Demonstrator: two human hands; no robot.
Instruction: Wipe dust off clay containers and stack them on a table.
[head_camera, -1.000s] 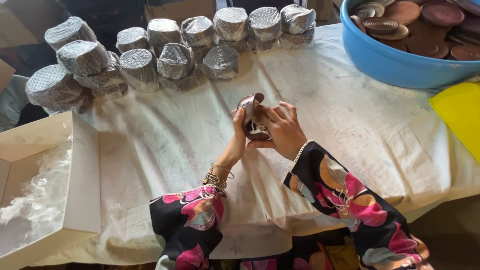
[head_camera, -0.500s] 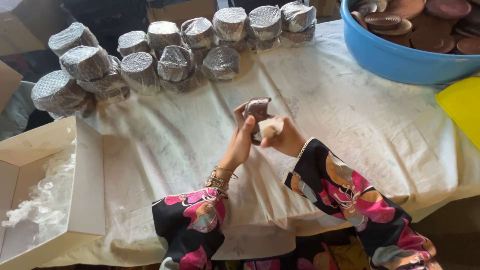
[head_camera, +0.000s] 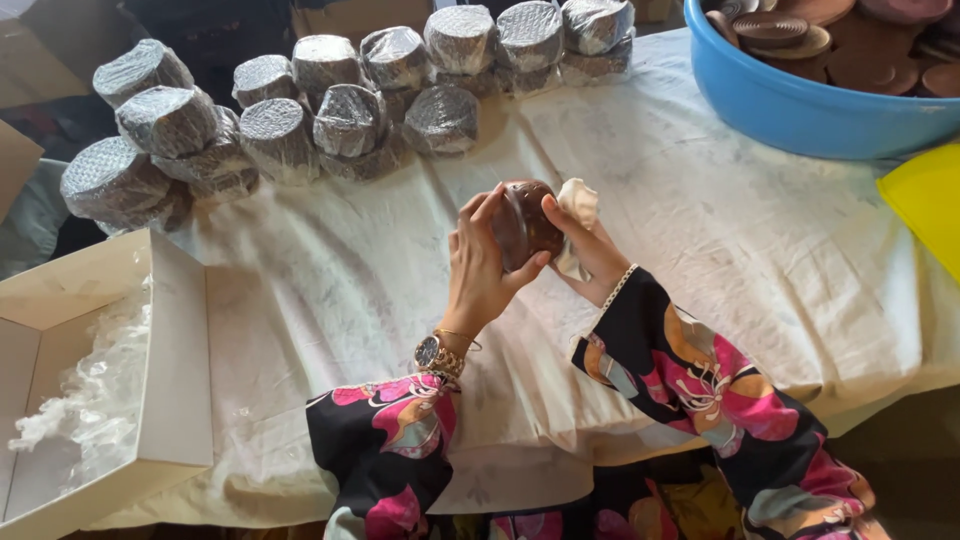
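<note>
Two hands meet above the middle of the table, seen from our own head looking down. Nearest to us are our sleeves, black with bright pink flowers, and a watch and bangles on the left wrist. Our left hand (head_camera: 478, 268) cups a small round dark brown bowl (head_camera: 522, 222) from the left, fingers curled on its rim and thumb pressed under it. Our right hand (head_camera: 585, 252) closes on the bowl's other side and also pinches a crumpled white cloth (head_camera: 580, 203) against it. The bowl is held in the air, clear of the table (head_camera: 700, 250), which is draped in a creased cream sheet.

To our left an open white cardboard box (head_camera: 170, 350) sits on the table's near corner with loose white packing fluff inside. Farther back, a row of round bundles wrapped in bubble wrap (head_camera: 350, 110) runs along the far edge. At the far right stands a blue plastic tub (head_camera: 800, 100) heaped with more brown pieces, beside a yellow sheet (head_camera: 925, 200).

We judge the risk to be a slip: the bowl looks smooth, and the cloth between palm and bowl could let it slide out and drop onto the table.
</note>
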